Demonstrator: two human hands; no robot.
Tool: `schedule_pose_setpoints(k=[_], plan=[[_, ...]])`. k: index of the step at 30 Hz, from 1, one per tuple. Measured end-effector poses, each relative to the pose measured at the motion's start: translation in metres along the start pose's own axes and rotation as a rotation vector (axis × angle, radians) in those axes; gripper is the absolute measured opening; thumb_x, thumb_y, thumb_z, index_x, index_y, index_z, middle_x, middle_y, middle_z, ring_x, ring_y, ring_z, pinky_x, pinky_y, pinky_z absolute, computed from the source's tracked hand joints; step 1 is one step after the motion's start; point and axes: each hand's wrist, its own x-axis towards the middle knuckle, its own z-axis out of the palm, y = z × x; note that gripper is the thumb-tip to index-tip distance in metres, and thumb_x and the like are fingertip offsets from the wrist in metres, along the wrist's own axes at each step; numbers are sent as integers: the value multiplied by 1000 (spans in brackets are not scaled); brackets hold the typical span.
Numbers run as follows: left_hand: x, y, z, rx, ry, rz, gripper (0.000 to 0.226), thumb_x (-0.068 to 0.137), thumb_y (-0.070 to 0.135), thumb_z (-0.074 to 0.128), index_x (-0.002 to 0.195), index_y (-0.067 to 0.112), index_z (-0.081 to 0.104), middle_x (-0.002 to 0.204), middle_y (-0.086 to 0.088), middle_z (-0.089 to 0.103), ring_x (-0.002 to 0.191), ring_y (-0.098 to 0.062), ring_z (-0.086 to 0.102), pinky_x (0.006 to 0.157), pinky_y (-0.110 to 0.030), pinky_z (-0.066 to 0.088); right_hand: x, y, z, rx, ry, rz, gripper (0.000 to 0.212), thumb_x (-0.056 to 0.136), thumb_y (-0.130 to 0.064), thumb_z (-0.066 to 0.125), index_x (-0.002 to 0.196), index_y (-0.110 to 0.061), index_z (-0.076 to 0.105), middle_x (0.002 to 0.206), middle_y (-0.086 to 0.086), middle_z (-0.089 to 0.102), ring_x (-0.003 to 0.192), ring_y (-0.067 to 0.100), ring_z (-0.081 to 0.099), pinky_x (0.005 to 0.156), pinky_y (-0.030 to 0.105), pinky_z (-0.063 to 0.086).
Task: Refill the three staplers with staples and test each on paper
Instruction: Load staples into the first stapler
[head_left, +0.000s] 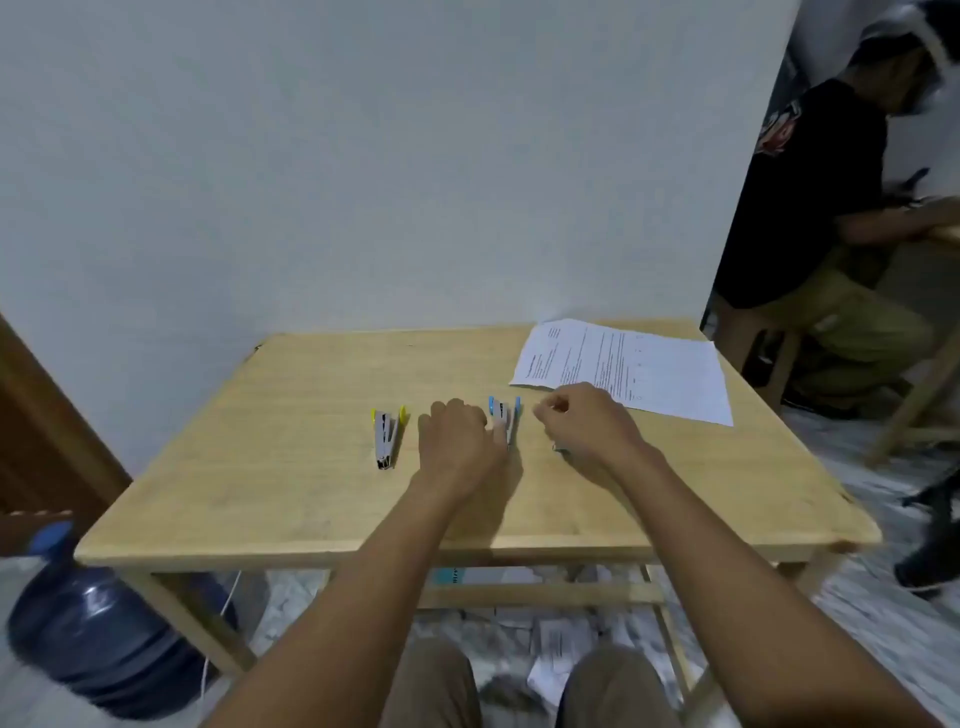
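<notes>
Both forearms are bare to the elbow, no sleeves, watch or rings visible; khaki-olive trousers (436, 686) cover the knees at six o'clock.

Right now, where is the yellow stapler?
In the head view, the yellow stapler lies on the wooden table, left of the left hand, untouched.

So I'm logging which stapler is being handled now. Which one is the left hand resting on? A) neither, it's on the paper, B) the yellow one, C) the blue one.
C: the left hand lies against the blue stapler, while the yellow stapler sits untouched to its left.
</notes>
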Motion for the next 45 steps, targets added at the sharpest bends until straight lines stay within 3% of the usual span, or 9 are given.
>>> schedule_pose_setpoints(k=[5, 12, 17, 24, 27, 33, 39, 42, 45], plan=[[3, 2, 16, 32, 36, -13, 49, 96, 46, 42, 86, 8, 72, 108, -9, 60, 110, -30, 47, 92, -41, 30, 15, -21, 19, -89, 73, 22, 41, 91, -46, 48, 72, -20, 72, 63, -4, 68, 70, 18, 62, 91, 38, 40], [8, 0, 17, -40, 43, -5, 48, 97, 45, 43, 68, 13, 63, 90, -3, 52, 107, -28, 46, 85, -38, 27, 33, -36, 26, -167, -4, 102, 28, 92, -39, 50, 79, -14, 56, 78, 1, 64, 77, 24, 57, 91, 39, 41], [4, 3, 11, -177, 57, -33, 34, 92, 44, 50, 89, 19, 72, 92, 0, 59, 108, -23, 49, 81, -35, 21, 26, -41, 18, -55, 28, 80, 35, 90, -28, 51, 58, -19, 41, 59, -2, 48, 67, 27, 47, 81, 38, 39], [-11, 3, -17, -752, 90, 29, 12, 89, 26, 66, 81, 19, 72, 63, 5, 66, 53, 0, 55, 55, -16, 40, -17, -33, 16, 255, 161, -63, 21, 95, -43, 55, 90, -28, 68, 87, -13, 72, 88, 12, 66, 81, 41, 55], [-21, 4, -21, -768, 91, 71, 8, 89, 23, 68, 85, 20, 74, 67, 5, 69, 57, -2, 61, 53, -11, 41, -29, -28, 20, 395, 208, -89, 18, 97, -39, 56, 92, -26, 67, 89, -12, 73, 88, 7, 67, 80, 41, 56], [-34, 8, -19, -758, 193, 124, 11, 90, 26, 66, 82, 21, 72, 66, 2, 68, 66, -18, 64, 63, -34, 53, -38, -35, 23, 514, 265, -99, 15, 99, -32, 55, 92, -23, 65, 85, -9, 71, 81, 7, 67, 74, 38, 57], [-49, 8, -31, -881, 303, 111, 7, 86, 12, 69, 81, 17, 69, 74, 4, 71, 76, -3, 66, 70, -11, 46, -32, -34, 11, 684, 366, 114, 24, 101, -30, 52, 79, -22, 59, 77, -2, 73, 73, 15, 67, 61, 29, 47], [-55, -2, -34, -997, 201, 28, 12, 87, 12, 68, 85, 21, 75, 81, 6, 74, 74, -5, 65, 69, -14, 48, -32, -37, 2, 827, 342, 186, 24, 101, -28, 52, 86, -12, 63, 79, 1, 76, 51, 1, 62, 58, 27, 41], [-59, -16, -38, -1315, -108, -105, 17, 91, 10, 65, 103, 17, 74, 105, -8, 74, 94, -18, 71, 86, -28, 56, -33, -40, -4, 938, 282, 227, 24, 100, -26, 53, 93, -8, 67, 76, -3, 76, 61, 7, 71, 69, 33, 47]])
